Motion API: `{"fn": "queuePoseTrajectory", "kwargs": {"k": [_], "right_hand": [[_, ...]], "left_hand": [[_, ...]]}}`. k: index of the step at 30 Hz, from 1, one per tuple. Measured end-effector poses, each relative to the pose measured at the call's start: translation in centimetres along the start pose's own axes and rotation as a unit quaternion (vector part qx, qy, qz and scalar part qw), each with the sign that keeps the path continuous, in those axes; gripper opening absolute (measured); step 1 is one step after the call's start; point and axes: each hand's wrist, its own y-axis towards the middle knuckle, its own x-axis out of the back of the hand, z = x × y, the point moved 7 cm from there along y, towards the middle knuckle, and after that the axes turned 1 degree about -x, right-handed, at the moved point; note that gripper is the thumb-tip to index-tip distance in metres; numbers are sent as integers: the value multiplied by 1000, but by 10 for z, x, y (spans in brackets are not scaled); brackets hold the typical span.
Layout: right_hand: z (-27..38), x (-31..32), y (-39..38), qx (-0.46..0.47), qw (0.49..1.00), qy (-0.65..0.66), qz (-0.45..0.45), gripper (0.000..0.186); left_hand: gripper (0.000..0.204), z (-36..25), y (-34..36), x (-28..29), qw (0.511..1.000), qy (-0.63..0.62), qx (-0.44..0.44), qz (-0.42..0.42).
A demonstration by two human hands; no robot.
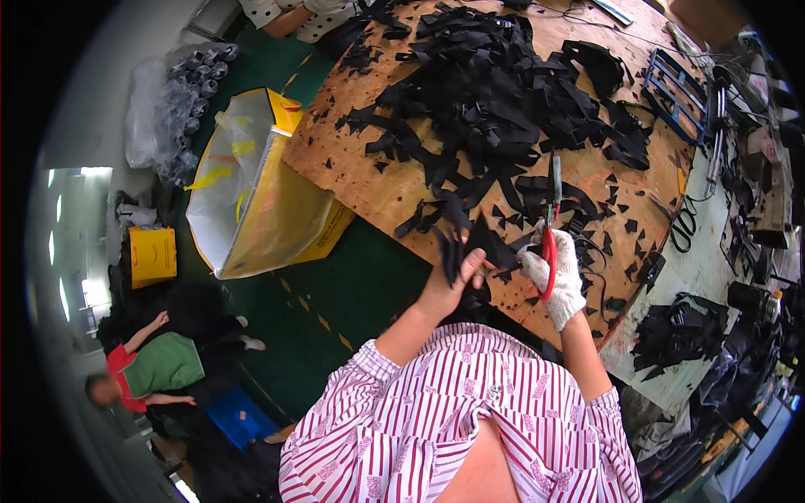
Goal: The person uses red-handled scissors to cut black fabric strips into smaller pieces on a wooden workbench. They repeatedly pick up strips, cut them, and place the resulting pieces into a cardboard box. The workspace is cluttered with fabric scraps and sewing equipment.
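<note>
My bare left hand [450,289] is closed around several black fabric strips [450,254] at the near edge of the wooden table [352,172]. Their ends fan out above my fingers. In a white knitted glove, my right hand [555,272] grips red-handled scissors [549,243], whose blades point away from me over the table. A dark pointed piece of fabric [485,239] stands up between the two hands. Beyond them lies a large heap of black straps [478,84], with small black triangular offcuts [620,197] scattered around it.
Left of the table stands a large yellow-and-white bag [251,184]. A blue plastic rack [675,96] lies at the far right. More black straps [679,331] are on a pale surface at right. A person in a green vest [163,369] is at lower left; another's polka-dot sleeve [323,21] shows at the top.
</note>
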Motion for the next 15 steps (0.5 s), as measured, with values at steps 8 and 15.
{"fn": "queuePoseTrajectory", "kwargs": {"k": [8, 15], "right_hand": [[44, -7, -14, 146, 976, -152, 56, 50], [0, -5, -5, 74, 992, 15, 105, 64]], "left_hand": [[35, 10, -9, -14, 985, -29, 7, 169], [21, -8, -12, -34, 957, -14, -53, 285]]}}
